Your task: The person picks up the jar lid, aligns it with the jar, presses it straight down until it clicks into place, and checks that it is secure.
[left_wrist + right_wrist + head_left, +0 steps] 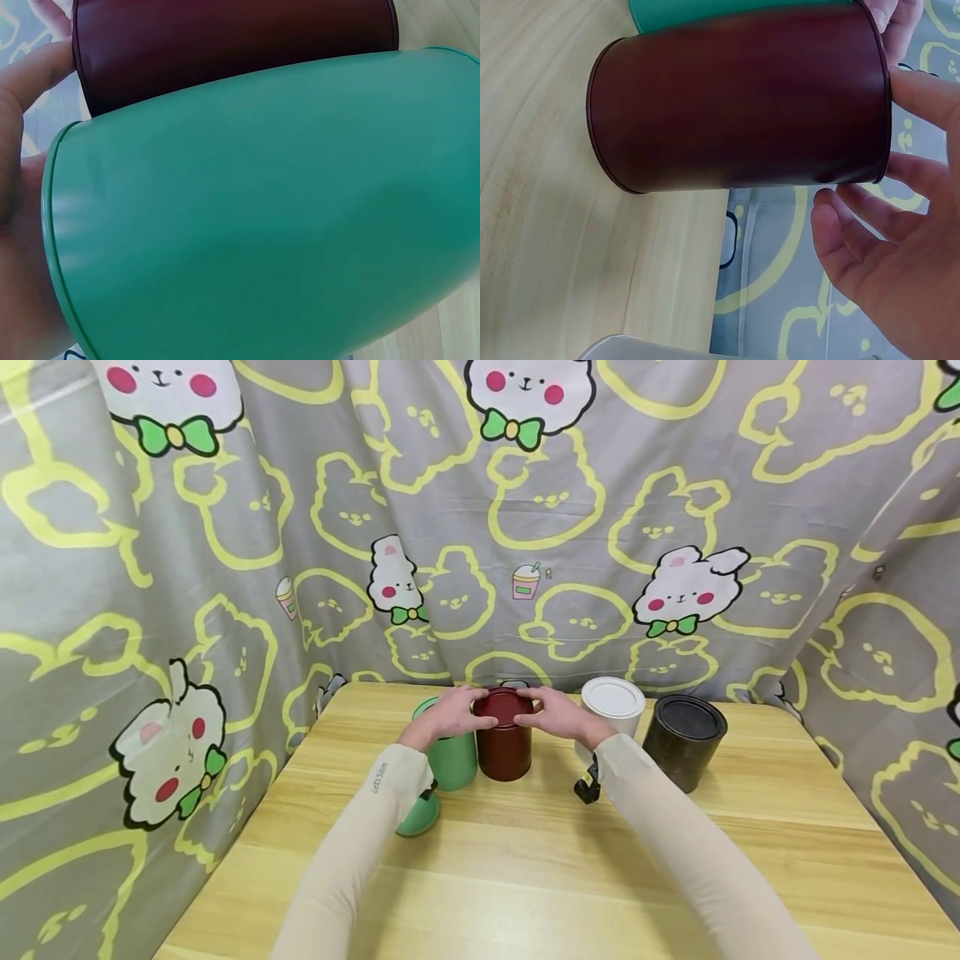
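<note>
A dark red canister (505, 752) stands upright at the back of the table, its round dark red lid (504, 703) on top. My left hand (452, 713) holds the left side of this lid, thumb at the front edge and fingers farther back. From the other side my right hand (558, 716) grips the lid's rim; the right wrist view shows its fingers (919, 97) around the rim end. Just left of the red canister is a green canister (455, 762), under my left hand, which covers much of its top. The green canister fills most of the left wrist view.
A green lid (420, 817) lies on the table (510, 877) before the green canister, partly behind my left sleeve. To the right stand a white lidded canister (613, 700), partly behind my right wrist, and a black lidded one (686, 739). A patterned curtain (480, 527) hangs behind.
</note>
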### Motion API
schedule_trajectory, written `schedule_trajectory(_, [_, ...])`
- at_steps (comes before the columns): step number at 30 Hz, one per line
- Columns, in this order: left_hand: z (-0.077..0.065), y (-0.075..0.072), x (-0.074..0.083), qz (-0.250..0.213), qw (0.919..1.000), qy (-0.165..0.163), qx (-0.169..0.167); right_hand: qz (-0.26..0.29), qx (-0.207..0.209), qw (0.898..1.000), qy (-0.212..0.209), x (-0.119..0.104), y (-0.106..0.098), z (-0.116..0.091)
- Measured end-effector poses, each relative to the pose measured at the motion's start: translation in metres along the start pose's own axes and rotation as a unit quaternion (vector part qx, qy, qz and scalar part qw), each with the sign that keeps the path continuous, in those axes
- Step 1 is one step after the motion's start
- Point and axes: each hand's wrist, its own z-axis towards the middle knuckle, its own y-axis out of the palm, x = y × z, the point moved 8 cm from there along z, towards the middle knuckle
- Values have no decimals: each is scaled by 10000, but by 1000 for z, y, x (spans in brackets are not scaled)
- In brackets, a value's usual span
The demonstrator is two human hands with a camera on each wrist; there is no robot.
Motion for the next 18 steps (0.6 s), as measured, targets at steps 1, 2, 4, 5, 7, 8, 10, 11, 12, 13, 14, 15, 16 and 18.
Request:
schedule_trajectory(1, [0,0,0,11,10000,4,-18,-30,4,10000,24,0,0,0])
schedule_trajectory(2, [0,0,1,26,10000,9,-36,-54,3,10000,40,0,-1,0])
schedule_trajectory(4, [0,0,2,8,10000,21,-60,-29,-8,10000,94,1,-1,0])
schedule_trajectory(5, [0,0,2,-6,10000,21,-74,2,-20,9999,122,1,-1,0])
schedule_trajectory(7, [0,0,2,-16,10000,12,-85,105,-30,9998,175,2,-1,-1])
schedule_trajectory(8, [1,1,1,-16,10000,5,-90,144,-36,9997,178,2,-1,-1])
schedule_trajectory(10, [1,1,1,-26,10000,-3,-87,198,-15,9995,226,3,0,-1])
schedule_trajectory(11, [2,1,0,-25,10000,-15,-85,192,11,9995,233,4,0,-2])
schedule_trajectory(12, [2,2,0,-17,10000,-28,-84,202,34,9995,236,4,0,-1])
schedule_trajectory(13, [2,2,-1,-1,10000,-43,-83,205,42,9995,234,3,0,-1])
schedule_trajectory(14, [2,3,-1,14,9999,-66,-88,207,59,9995,229,3,0,-1])
schedule_trajectory(15, [3,3,-1,36,9999,-79,-85,241,74,9994,245,3,0,-1])
schedule_trajectory(16, [3,3,-1,52,9999,-101,-88,275,84,9993,244,3,0,-1])
schedule_trajectory(18, [3,3,0,110,9998,-138,-123,400,93,9988,270,4,0,-2])
